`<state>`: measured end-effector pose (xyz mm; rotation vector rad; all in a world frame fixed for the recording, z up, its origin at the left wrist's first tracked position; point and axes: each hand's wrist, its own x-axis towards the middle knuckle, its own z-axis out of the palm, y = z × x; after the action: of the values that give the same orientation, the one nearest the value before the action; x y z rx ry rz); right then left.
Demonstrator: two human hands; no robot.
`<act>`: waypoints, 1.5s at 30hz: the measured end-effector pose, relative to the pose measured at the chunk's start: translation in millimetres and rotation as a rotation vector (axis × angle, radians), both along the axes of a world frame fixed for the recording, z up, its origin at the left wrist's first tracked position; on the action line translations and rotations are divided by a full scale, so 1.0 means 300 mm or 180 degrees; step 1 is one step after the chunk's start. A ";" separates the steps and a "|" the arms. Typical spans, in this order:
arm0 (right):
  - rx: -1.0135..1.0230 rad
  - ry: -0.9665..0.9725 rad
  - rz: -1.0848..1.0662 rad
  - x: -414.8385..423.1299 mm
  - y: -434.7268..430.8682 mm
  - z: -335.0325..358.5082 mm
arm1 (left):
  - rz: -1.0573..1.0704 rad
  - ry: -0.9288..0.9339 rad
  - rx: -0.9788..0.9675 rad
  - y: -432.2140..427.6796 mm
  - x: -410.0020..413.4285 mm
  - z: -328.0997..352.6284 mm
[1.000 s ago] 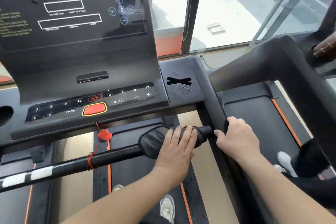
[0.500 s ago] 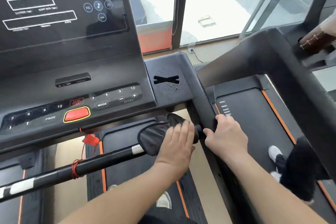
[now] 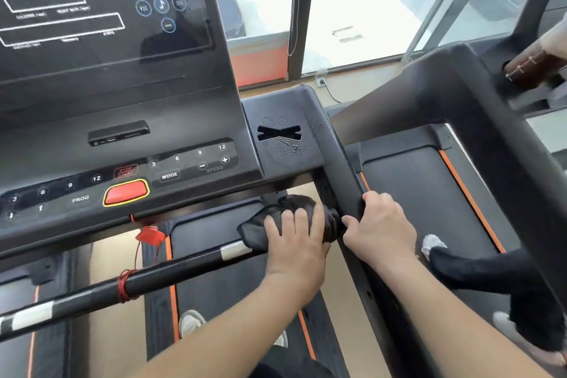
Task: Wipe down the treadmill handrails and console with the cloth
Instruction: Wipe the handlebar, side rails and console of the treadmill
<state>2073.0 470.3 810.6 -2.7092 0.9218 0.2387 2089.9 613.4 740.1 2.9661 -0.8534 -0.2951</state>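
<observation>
A dark grey cloth [image 3: 276, 218] is wrapped over the right end of the black front crossbar [image 3: 171, 273], just below the console [image 3: 129, 144]. My left hand [image 3: 296, 242] grips the cloth around the bar, its fingers curled over the top. My right hand [image 3: 379, 224] grips the right side handrail [image 3: 343, 181] where the crossbar joins it, thumb toward the cloth. The two hands sit almost side by side. The bar's joint is hidden under the cloth.
A red safety clip [image 3: 150, 235] hangs on a cord from the console and is tied to the crossbar. A neighbouring treadmill frame [image 3: 478, 120] rises at the right, with another person's dark trouser leg [image 3: 503, 282] and shoe on its belt. My own shoes show below on the belt.
My left hand has slid the cloth right along the crossbar until it bunches against the side handrail. The view has shifted right and down. My right hand has kept its grip.
</observation>
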 end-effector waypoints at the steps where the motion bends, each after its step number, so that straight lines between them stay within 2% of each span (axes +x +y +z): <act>1: -0.0011 0.0006 0.0000 0.001 0.001 0.000 | -0.0010 0.0010 -0.0059 -0.001 0.009 -0.002; 4: -0.0008 -0.0010 0.0000 0.003 0.001 -0.003 | -0.0355 0.0293 -0.0084 -0.036 0.123 0.011; 6: 0.0003 0.0006 -0.0007 0.002 0.003 -0.002 | -0.0646 0.0858 -0.0202 -0.051 0.220 0.035; 7: -0.0004 0.0016 -0.0001 0.002 0.003 -0.001 | -0.0584 0.1274 -0.0252 -0.061 0.257 0.043; 8: -0.0009 0.0014 -0.0004 0.001 0.003 -0.002 | -0.0501 0.1397 -0.0259 -0.069 0.269 0.043; 9: -0.0008 0.0004 -0.0013 0.001 0.003 -0.003 | -0.0499 0.1202 -0.0177 -0.076 0.250 0.034; 11: 0.0007 -0.0032 -0.0023 0.001 0.000 -0.004 | -0.0275 0.0421 -0.0202 -0.059 0.134 0.018; 14: -0.0007 -0.0077 -0.0026 0.001 -0.002 -0.007 | -0.0274 0.0055 -0.0149 -0.004 0.014 -0.024; 16: -0.0001 -0.0070 -0.0027 0.001 -0.002 -0.011 | -0.0424 0.0008 -0.0155 0.000 0.050 -0.030; 19: 0.0048 -0.0028 -0.0063 0.004 -0.004 -0.009 | -0.0512 0.0650 -0.0313 -0.048 0.168 0.040; 22: 0.0053 -0.0013 -0.0067 0.001 0.000 -0.008 | 0.0191 0.1903 -0.0636 -0.090 0.262 0.087; 23: 0.0052 -0.0017 -0.0073 0.002 -0.001 -0.009 | 0.0257 0.1822 -0.0592 -0.098 0.261 0.090; 25: 0.0075 -0.0035 -0.0106 0.005 -0.007 -0.009 | 0.0067 0.0877 -0.0317 -0.093 0.163 0.075; 26: 0.0086 -0.0051 -0.0120 0.004 -0.007 -0.009 | 0.0055 0.0623 -0.0309 -0.070 0.096 0.054; 29: 0.0060 -0.0070 -0.0147 0.003 -0.003 -0.015 | -0.0446 0.0026 -0.0730 0.021 0.015 -0.030; 32: 0.0034 -0.0075 -0.0183 0.002 0.006 -0.019 | -0.0994 0.0057 -0.0670 0.084 0.112 -0.033; 35: 0.0031 -0.0031 -0.0244 0.004 0.017 -0.012 | -0.0836 0.0428 -0.0327 0.111 0.163 0.014; 40: -0.0061 -0.0133 -0.0112 -0.033 0.027 -0.033 | -0.0477 -0.0321 -0.0347 0.267 0.046 -0.038; 42: -0.0308 -0.0541 0.0210 -0.062 0.039 -0.059 | -0.0500 -0.0681 -0.0380 0.396 0.038 -0.079; 45: -0.0216 -0.1194 0.0634 -0.084 0.075 -0.088 | -0.0328 -0.0808 -0.0291 0.539 0.035 -0.064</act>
<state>2047.9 492.9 784.0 -2.7697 0.5632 -0.2610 2100.4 775.1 720.9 2.9193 -1.0158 0.1186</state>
